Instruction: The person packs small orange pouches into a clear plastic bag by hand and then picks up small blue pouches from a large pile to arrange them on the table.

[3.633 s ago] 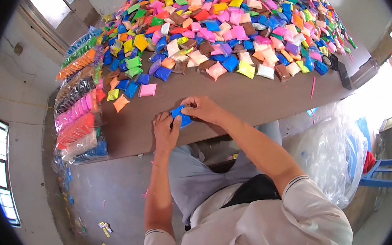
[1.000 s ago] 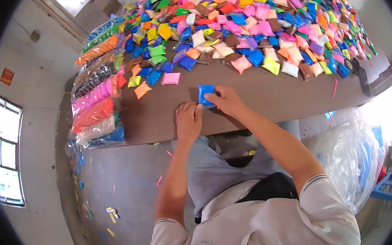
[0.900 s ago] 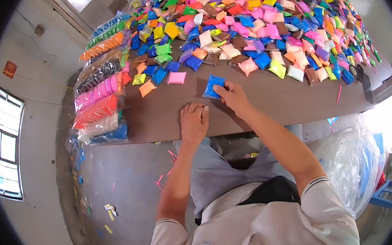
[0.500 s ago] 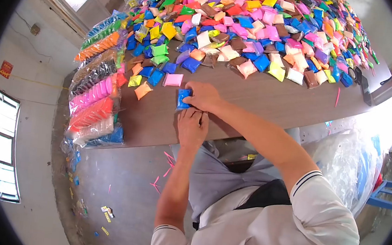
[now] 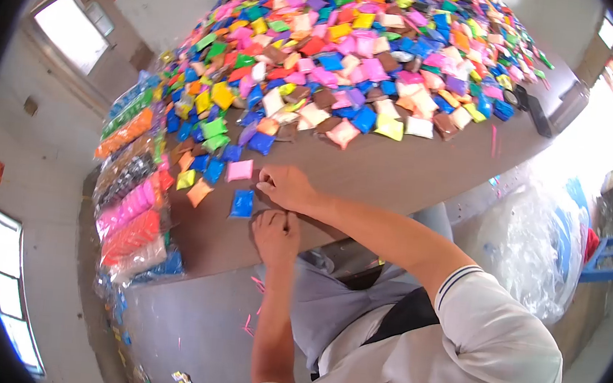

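Note:
A small blue packet (image 5: 242,204) lies flat on the brown table (image 5: 366,171), just left of both hands and apart from their fingers. My right hand (image 5: 288,188) rests above the tabletop with its fingers curled in; whatever may be inside them is hidden. Nearer the table's front edge, my left hand (image 5: 276,234) is closed too, knuckles up, and its grasp cannot be seen into. A pink packet (image 5: 240,170) and an orange packet (image 5: 199,192) lie beyond and beside the blue one.
A large heap of colourful packets (image 5: 362,58) covers the far side of the table. Clear bags of sorted packets (image 5: 130,212) line the left edge. A black object (image 5: 539,113) stands at the far right. Plastic sheeting (image 5: 527,247) and a blue stool (image 5: 610,258) are at right.
My right hand has come off the blue packet, which now lies free on the table to the left of my hands. The whole view has shifted slightly.

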### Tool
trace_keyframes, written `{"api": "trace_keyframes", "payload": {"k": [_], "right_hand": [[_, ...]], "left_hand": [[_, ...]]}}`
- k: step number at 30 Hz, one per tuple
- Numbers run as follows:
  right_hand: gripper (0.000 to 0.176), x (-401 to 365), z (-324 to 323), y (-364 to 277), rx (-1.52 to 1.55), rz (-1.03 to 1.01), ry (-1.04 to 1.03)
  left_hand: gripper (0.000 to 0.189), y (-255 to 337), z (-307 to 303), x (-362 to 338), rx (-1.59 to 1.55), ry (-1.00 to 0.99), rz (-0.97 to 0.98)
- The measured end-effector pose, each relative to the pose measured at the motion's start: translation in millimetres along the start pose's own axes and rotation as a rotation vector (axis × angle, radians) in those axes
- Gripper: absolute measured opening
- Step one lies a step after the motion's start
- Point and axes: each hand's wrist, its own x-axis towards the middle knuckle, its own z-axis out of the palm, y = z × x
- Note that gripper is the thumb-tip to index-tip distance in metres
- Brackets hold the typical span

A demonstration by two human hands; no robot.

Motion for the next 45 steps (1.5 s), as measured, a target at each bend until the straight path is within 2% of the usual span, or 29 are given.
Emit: {"api": "trace_keyframes", "payload": {"k": [5,7,9,12,18,21,30,33,36,39,40,43,44,45], "right_hand": [[0.009,-10,-78,35,-0.169,-0.202,0.427],[0.010,-10,-119,48,-0.304,-0.236,0.520],[0.015,-6,-148,70,-0.411,-0.124,0.573],[0.022,2,-184,76,-0.541,0.030,0.496],[0.042,24,-200,95,-0.729,0.166,0.141],[0.049,27,-208,89,-0.726,0.183,0.062],[0.039,-2,-227,67,-0.368,0.007,0.121],[0.036,-18,-224,50,-0.109,0.036,0.091],[0.035,-37,-204,27,0.277,0.014,-0.013],[0.029,-41,-160,49,0.465,-0.147,0.043],[0.032,-46,-153,50,0.457,-0.004,-0.053],[0.034,-51,-108,50,0.515,-0.132,0.028],[0.034,-51,-96,51,0.422,-0.171,0.034],[0.035,-53,-90,41,0.381,-0.095,-0.021]], "left_hand": [[0.019,4,-4,2,0.015,-0.033,-0.001],[0.021,7,-3,4,0.007,-0.029,-0.007],[0.021,8,-5,3,0.008,-0.031,-0.013],[0.022,7,-5,4,0.037,-0.014,0.029],[0.021,9,-5,4,-0.002,0.005,0.015],[0.021,9,-5,4,0.010,-0.001,0.019],[0.022,7,-3,4,0.031,-0.006,0.009],[0.023,9,-5,5,0.031,0.002,0.018],[0.024,8,-6,4,0.007,-0.005,0.017],[0.027,4,-5,3,-0.021,-0.016,0.008],[0.028,3,-6,3,-0.037,-0.017,0.003],[0.032,3,-7,4,-0.092,-0.023,-0.008],[0.033,3,-9,4,-0.114,-0.029,-0.012],[0.034,3,-10,5,-0.138,-0.035,-0.017]]}}
